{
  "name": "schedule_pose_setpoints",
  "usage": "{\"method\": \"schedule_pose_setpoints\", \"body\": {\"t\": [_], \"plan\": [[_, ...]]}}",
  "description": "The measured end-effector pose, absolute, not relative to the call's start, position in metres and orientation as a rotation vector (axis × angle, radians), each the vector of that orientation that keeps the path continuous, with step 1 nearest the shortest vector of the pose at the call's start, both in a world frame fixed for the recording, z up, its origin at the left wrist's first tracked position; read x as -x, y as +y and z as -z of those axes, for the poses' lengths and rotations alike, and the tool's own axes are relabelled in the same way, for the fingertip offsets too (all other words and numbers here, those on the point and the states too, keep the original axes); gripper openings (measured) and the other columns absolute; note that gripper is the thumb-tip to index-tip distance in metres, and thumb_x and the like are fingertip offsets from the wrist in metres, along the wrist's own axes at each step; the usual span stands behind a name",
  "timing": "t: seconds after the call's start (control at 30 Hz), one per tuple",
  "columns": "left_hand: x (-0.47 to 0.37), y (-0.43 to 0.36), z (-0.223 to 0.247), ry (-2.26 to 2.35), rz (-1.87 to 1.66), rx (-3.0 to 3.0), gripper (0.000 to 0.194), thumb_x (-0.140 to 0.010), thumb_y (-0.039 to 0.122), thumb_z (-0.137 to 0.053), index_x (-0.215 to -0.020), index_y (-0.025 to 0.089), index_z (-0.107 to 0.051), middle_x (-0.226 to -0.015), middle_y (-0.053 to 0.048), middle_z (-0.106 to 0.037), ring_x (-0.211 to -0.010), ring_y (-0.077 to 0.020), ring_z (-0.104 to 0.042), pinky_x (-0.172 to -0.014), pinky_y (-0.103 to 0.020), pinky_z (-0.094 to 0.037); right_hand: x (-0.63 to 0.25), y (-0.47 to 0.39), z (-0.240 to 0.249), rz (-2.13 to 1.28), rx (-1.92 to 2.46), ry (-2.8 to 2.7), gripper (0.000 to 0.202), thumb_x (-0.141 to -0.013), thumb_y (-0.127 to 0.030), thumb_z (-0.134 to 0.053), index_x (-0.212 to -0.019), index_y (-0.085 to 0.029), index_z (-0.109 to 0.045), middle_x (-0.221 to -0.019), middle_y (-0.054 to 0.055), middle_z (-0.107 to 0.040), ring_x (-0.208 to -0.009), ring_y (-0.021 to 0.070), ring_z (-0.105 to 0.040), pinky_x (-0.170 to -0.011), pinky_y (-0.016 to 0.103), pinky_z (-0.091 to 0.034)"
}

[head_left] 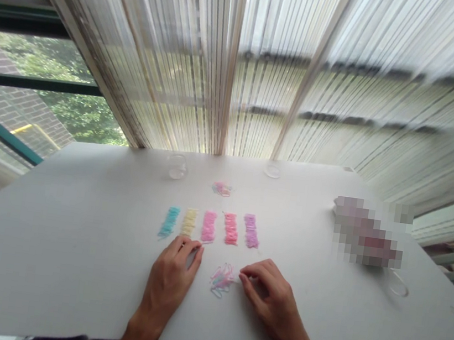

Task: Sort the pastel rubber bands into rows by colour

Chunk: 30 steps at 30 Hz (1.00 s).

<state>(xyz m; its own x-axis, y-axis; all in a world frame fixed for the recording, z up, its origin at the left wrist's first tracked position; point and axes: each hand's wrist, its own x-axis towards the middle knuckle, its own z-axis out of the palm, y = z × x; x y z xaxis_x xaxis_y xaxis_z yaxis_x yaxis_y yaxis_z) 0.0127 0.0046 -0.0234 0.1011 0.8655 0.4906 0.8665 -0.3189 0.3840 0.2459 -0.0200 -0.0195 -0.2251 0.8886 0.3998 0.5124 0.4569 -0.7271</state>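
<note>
Five short columns of small, thin, clip-like pieces lie side by side: turquoise (169, 222), pale yellow (189, 222), pink (209, 225), coral (230, 228) and purple (251, 230). My left hand (172, 269) rests just below the yellow and pink columns. Its thumb and forefinger meet near the pink column's lower end, and anything between them is too small to make out. A loose mixed pile (221, 279) of the same pieces lies between my hands. At its right edge, my right hand (272, 290) pinches thumb and forefinger together; what they hold is unclear.
Beyond the columns sits a smaller mixed heap (221, 189). A clear round container (177, 167) and a clear lid-like disc (272, 170) stand near the back edge. To the right lies a blurred pouch-like object (365, 233) with a loop. Sheer curtains (207, 67) hang behind the white table (75, 239).
</note>
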Motion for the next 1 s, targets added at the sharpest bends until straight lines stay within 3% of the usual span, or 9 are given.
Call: {"method": "schedule_pose_setpoints", "body": {"t": [0.2, 0.6, 1.0], "plan": [[-0.0137, 0.0042, 0.0220, -1.818, 1.015, 2.308, 0.018, -0.100, 0.026, -0.053, -0.104, 0.020, -0.069, -0.092, -0.004, -0.070, -0.070, -0.0177, -0.067, -0.067, -0.030, -0.055, -0.2461, -0.0202, 0.0185, -0.572, 1.185, -1.874, 0.011, -0.100, -0.020, -0.058, -0.095, -0.024, -0.066, -0.087, 0.005, -0.068, -0.081, 0.0207, -0.063, -0.072, 0.034, -0.055], [-0.0140, 0.0044, 0.0186, -1.840, 1.003, 2.348, 0.014, -0.099, 0.023, -0.054, -0.098, 0.020, -0.068, -0.090, -0.003, -0.071, -0.075, -0.0189, -0.068, -0.068, -0.030, -0.053, -0.2447, -0.0193, 0.0162, -0.545, 1.156, -1.867, 0.010, -0.099, -0.020, -0.058, -0.093, -0.024, -0.066, -0.084, 0.004, -0.068, -0.078, 0.0201, -0.063, -0.071, 0.033, -0.055], [-0.0189, 0.0089, 0.0170, -1.802, 0.991, 2.334, 0.025, -0.102, 0.033, -0.051, -0.092, 0.024, -0.071, -0.084, 0.000, -0.072, -0.065, -0.0171, -0.067, -0.058, -0.026, -0.048, -0.2439, -0.0204, 0.0135, -0.536, 1.175, -1.864, 0.011, -0.097, -0.015, -0.060, -0.092, -0.023, -0.065, -0.084, 0.003, -0.067, -0.081, 0.0196, -0.063, -0.073, 0.032, -0.054]]}}
